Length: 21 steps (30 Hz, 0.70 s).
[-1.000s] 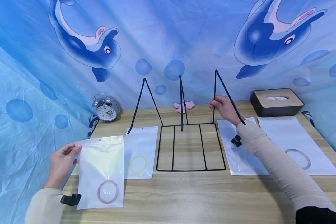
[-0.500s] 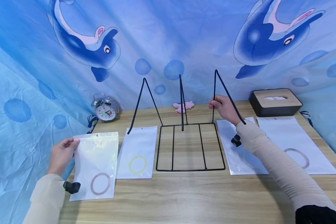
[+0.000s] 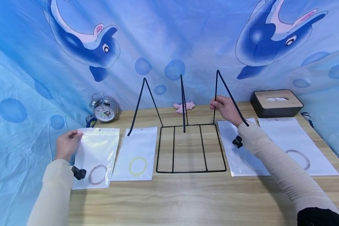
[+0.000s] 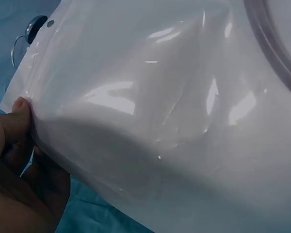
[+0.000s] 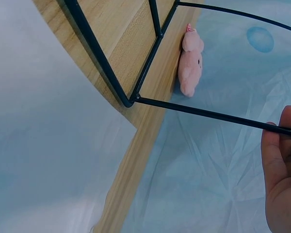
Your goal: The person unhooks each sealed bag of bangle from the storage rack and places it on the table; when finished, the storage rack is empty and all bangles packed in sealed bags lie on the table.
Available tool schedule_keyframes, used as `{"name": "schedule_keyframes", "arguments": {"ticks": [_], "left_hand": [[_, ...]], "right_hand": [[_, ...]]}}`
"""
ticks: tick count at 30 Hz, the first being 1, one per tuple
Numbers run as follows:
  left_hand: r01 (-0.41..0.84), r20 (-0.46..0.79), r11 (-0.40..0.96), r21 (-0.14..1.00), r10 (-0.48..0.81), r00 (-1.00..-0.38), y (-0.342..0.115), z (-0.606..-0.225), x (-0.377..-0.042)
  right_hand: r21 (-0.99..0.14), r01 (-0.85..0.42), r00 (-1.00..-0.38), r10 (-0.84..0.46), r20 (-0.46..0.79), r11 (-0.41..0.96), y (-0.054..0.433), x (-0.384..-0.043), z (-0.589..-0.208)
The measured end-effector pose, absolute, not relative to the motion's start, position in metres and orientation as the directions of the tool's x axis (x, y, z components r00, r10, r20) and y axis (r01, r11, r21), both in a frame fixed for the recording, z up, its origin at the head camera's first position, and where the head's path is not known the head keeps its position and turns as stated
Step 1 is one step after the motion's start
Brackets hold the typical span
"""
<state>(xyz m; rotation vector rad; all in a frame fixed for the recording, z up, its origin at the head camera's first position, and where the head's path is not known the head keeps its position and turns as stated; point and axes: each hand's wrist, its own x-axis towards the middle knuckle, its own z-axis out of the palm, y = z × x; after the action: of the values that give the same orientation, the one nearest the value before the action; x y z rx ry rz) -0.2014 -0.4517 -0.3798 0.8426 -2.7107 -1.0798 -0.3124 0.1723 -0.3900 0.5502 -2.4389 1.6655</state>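
Note:
At the table's left side my left hand [image 3: 67, 145] pinches the top left corner of a white zip bag [image 3: 93, 147]. A purplish ring [image 3: 99, 165] shows through its lower part. In the left wrist view the thumb presses on the glossy bag [image 4: 136, 121] near its seal. Beside it, to the right, lies another white zip bag [image 3: 142, 141] with a yellow ring [image 3: 129, 166]. A black wire rack [image 3: 191, 171] stands mid-table. My right hand [image 3: 226, 108] grips its rear right upright, also visible as a thin bar [image 5: 199, 110] in the right wrist view.
Right of the rack lie two more white zip bags, one [image 3: 228, 150] partly under my forearm and a larger one [image 3: 293, 138]. An alarm clock [image 3: 104, 112] stands back left, a tissue box [image 3: 277, 105] back right. Behind the rack lies a pink plush toy [image 3: 183, 107].
My left hand has moved the zip bag back and down towards the tabletop, left of the bag with the yellow ring. The right hand keeps its grip on the rack.

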Motion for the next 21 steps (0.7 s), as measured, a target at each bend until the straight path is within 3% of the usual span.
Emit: {"name": "schedule_keyframes", "arguments": {"ticks": [8,21], "left_hand": [[-0.435,-0.068,0.640,0.633,-0.514,-0.855,-0.457,-0.390,-0.218],[-0.504,-0.166,0.673,0.541,-0.502,-0.849,-0.452,-0.394,-0.243]], "right_hand": [[-0.880,-0.366,-0.924,-0.235,0.303,0.304,0.172,-0.310,-0.386],[-0.878,-0.344,-0.932,-0.234,0.277,0.333,0.172,-0.309,-0.384]]}}
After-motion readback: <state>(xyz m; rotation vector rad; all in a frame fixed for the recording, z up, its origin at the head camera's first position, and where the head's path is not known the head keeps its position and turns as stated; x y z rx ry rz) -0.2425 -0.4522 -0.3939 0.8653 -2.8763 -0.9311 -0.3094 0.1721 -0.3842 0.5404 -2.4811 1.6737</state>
